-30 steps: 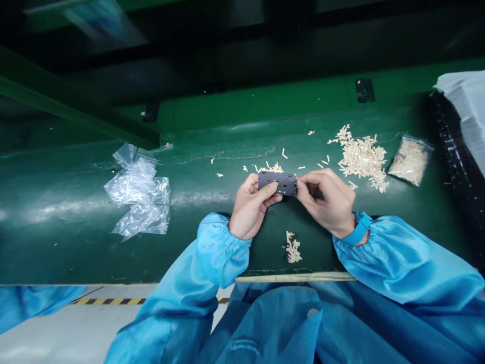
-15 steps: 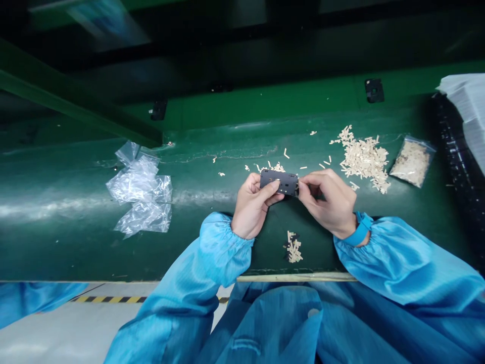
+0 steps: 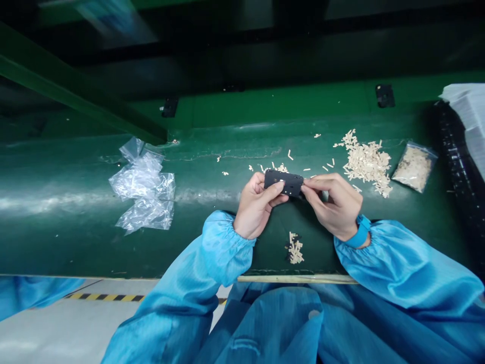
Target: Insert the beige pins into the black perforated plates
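A dark grey rectangular plastic part (image 3: 284, 182) with small cut-outs is pinched between both hands, above a green belt surface (image 3: 212, 227). My left hand (image 3: 258, 207) grips its left end, with the thumb lying across its face. My right hand (image 3: 333, 205) holds its right end between thumb and fingertips. Cream-coloured small pieces lie in a loose heap (image 3: 367, 164) to the right of my hands. A smaller cluster of them (image 3: 294, 250) sits just below my hands, and a few are scattered beyond the part.
A sealed clear bag of cream pieces (image 3: 415, 168) lies right of the heap. A crumpled clear plastic bag (image 3: 142, 189) lies on the left. White stacked sheets (image 3: 468, 121) rest at the upper right beside a black ridged strip (image 3: 454, 156). A green beam (image 3: 76, 96) crosses the upper left.
The grey part has tilted slightly clockwise in my fingers. The whole scene has shifted a little as my head moved, and my hands stay on the part.
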{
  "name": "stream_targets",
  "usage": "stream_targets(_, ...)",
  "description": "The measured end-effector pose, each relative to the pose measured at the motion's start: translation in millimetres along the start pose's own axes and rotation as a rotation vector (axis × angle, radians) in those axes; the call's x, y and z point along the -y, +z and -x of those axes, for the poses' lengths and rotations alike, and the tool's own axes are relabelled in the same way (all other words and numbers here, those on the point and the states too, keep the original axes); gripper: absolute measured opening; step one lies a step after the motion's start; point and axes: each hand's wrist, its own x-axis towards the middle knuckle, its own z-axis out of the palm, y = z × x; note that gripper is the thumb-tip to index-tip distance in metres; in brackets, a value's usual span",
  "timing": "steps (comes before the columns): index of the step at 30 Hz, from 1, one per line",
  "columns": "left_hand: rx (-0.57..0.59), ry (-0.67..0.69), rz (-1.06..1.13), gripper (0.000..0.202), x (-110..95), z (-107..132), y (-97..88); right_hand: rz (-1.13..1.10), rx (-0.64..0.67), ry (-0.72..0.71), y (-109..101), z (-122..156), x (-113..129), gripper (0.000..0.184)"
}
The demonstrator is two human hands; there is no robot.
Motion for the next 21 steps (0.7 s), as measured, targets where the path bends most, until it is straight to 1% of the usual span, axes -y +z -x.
stream_targets(3,-0.008,0.043,-0.022,0.042,-2.1,-1.1,-0.4,-0.027,-0.005,0.016,-0.5,-1.2,-2.0,0.018)
stream_targets(6,-0.013,0.073,-0.042,0.042,-4.3,-1.7,-0.6,-0.099,0.007,0.06,-0.7,-3.2,-5.5,0.024)
stream_targets(8,0.008,0.074,-0.043,0.042,-4.9,-1.4,-0.5,-0.161,0.026,0.082,-0.6,-3.9,-7.3,0.027)
stream_targets(12,0.042,0.061,-0.039,0.043,-4.5,-0.2,0.0,-0.233,0.064,0.123,-1.3,-3.6,-7.6,0.023)
stream_targets(18,0.054,0.059,-0.042,0.045,-3.9,0.3,-0.4,-0.266,0.019,0.082,-3.2,-3.3,-6.2,0.023)
stream_targets(21,0.064,0.059,-0.027,0.044,-4.3,0.6,-0.3,-0.259,0.001,0.072,-3.0,-4.2,-6.2,0.019)
